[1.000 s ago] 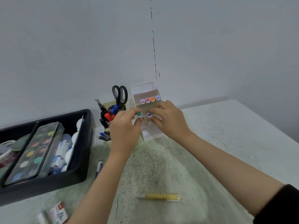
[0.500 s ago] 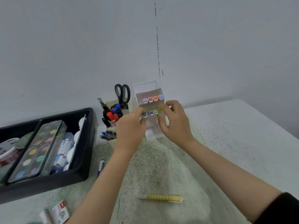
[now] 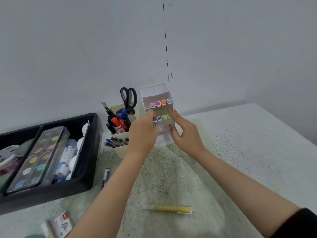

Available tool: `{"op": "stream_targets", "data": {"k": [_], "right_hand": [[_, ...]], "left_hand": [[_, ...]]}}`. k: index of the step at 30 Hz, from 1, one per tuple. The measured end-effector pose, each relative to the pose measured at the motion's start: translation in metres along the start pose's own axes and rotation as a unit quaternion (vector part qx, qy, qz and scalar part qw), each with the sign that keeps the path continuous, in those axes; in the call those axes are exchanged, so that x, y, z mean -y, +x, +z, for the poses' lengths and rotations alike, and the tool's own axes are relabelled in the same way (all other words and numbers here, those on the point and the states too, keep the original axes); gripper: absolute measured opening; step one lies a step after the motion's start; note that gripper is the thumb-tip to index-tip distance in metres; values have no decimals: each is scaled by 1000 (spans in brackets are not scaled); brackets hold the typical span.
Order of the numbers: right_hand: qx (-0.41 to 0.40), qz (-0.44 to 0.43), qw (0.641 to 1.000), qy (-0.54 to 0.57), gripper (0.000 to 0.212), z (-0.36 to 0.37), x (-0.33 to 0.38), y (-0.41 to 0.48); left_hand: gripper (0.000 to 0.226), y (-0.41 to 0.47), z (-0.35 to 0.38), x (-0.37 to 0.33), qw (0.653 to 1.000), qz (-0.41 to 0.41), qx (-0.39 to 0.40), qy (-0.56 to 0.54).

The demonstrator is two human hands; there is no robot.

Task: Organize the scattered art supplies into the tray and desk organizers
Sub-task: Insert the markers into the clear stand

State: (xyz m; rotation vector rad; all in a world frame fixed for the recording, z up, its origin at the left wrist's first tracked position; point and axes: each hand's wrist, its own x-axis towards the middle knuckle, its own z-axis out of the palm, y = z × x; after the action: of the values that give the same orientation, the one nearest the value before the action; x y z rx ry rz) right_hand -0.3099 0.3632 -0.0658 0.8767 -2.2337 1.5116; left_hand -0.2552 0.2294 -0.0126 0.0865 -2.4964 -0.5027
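Observation:
A clear marker organizer [image 3: 155,93] stands against the wall with two rows of colour-capped markers [image 3: 160,103]. The lower row holds a teal marker [image 3: 154,119], a purple one and two green markers [image 3: 166,116]. My left hand [image 3: 143,133] is at the organizer's left side and pinches the teal marker's end between thumb and fingertip. My right hand [image 3: 186,133] grips the organizer's right front edge, index finger above the green markers and thumb below them. A yellow pen [image 3: 169,208] lies loose on the table in front of me.
A beige desk organizer [image 3: 120,149] with scissors [image 3: 128,98], markers and pens stands left of the clear one. A black tray [image 3: 51,188] at the left holds a watercolour palette [image 3: 38,158] and tubes. A blue pen [image 3: 105,177] and a small eraser box [image 3: 62,224] lie loose.
Two green markers joined the lower row beside the teal and purple ones. My right hand moved off the row to the organizer's right edge. My left hand stayed at the teal marker.

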Motion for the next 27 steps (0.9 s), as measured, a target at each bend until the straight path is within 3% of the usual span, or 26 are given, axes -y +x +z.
{"op": "stream_targets", "data": {"k": [8, 11, 14, 17, 21, 24, 27], "right_hand": [[45, -21, 998, -38, 64, -3, 3, -1], [65, -40, 995, -58, 73, -5, 3, -8], [9, -31, 997, -69, 72, -2, 3, -26], [-42, -44, 996, -71, 49, -2, 2, -52], [175, -11, 983, -48, 4, -15, 7, -79], [342, 1, 935, -90, 25, -20, 14, -91], [428, -24, 890, -153, 36, -22, 23, -98]], "left_hand": [[12, 0, 3, 2, 998, 28, 16, 55], [28, -7, -2, 2, 997, 72, 7, 12], [41, -23, -12, 4, 994, 107, -25, -21], [33, -52, -22, 15, 992, 100, -76, -32], [24, -107, -29, 41, 993, 46, -104, -26], [24, -141, -31, 57, 995, -3, -96, 16], [28, -155, -34, 70, 994, -72, -66, 45]]}}
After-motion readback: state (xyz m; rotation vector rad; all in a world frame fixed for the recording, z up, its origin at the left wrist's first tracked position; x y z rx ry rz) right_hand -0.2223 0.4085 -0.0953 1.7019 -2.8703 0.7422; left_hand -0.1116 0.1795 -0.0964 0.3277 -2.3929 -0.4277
